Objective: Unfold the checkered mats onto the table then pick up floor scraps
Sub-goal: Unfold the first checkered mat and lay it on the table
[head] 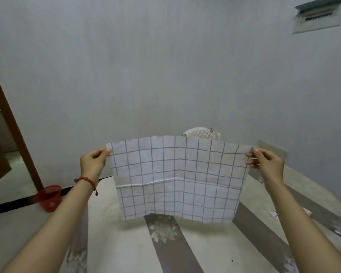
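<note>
both hands hold a white checkered mat (178,179) up in the air, spread open above the table (130,245). the left hand (94,161) pinches the mat's upper left corner, and the right hand (266,162) pinches the upper right corner. a horizontal fold crease runs across the mat's lower half. a red beaded bracelet (87,181) sits on the left wrist. the table wears a cream cloth with grey floral stripes. a white chair back (202,133) peeks over the mat's top edge. a red basket (48,198) stands on the floor to the left, near a brown door frame (12,125).
</note>
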Demonstrator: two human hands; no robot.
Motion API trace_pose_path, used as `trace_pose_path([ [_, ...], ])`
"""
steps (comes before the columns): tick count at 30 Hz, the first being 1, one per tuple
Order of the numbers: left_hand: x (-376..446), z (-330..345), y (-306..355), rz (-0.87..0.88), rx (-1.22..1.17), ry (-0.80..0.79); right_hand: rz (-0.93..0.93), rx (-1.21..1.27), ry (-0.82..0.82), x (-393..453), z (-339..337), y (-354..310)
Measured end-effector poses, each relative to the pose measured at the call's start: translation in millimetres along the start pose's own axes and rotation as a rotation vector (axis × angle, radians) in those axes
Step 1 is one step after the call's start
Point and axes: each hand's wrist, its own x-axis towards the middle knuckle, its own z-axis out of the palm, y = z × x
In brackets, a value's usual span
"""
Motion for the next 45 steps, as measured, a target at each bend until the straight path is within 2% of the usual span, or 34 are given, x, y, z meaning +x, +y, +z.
trace_pose_path([
  [4,-56,-9,-18,-0.09,-0.046,-0.016,0.039,0.042,-0.067,-15,-31,26],
  [9,-139,-18,-55,-0.219,-0.081,0.017,0.269,0.16,-0.204,-24,-75,70],
  [15,-215,-24,-87,-0.472,-0.09,0.204,0.471,0.069,-0.235,-31,-114,125],
  [18,-243,-25,-102,-0.515,-0.045,0.325,0.543,-0.054,-0.264,-36,-127,154],
  [20,-256,-26,-116,-0.53,0.025,0.335,0.579,-0.124,-0.279,-42,-132,173],
  [25,-277,-24,-156,-0.631,0.14,0.223,0.638,-0.244,-0.308,-60,-141,213],
  [34,-315,-18,-211,-0.749,0.334,0.228,0.692,-0.456,-0.318,-64,-149,269],
  [39,-331,-15,-212,-0.789,0.359,0.267,0.678,-0.489,-0.318,-56,-155,286],
  [45,-353,-4,-210,-0.762,0.468,0.334,0.639,-0.569,-0.4,-47,-162,300],
])
